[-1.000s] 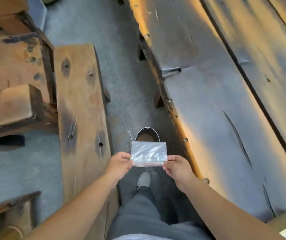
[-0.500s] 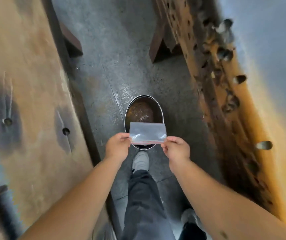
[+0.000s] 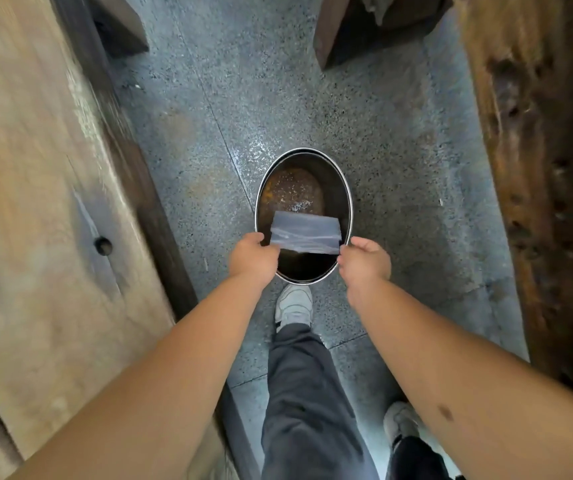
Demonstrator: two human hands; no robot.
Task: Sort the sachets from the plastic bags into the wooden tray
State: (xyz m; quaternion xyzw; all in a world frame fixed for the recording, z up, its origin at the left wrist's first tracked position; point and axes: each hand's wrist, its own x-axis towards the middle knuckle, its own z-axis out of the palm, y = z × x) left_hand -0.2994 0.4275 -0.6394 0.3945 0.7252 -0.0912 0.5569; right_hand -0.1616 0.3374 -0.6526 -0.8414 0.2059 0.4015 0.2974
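soft daylight, motion-blurred wooden edges, wide-angle distortion, dim right side

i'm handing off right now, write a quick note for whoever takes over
Left hand and right hand: each pinches one end of a clear plastic bag, held flat over the open metal bin on the floor.
The bag looks empty, though blur makes that uncertain.
Wooden tray and sachets: not in view.
Left: probably drop the bag in the bin, then return to sorting.

Just the one plastic bag (image 3: 305, 232) here — small, clear, looks empty, a bit crinkled. It's stretched out flat and roughly level, pinched at its left and right ends, hovering right over a round metal bin (image 3: 346, 199).
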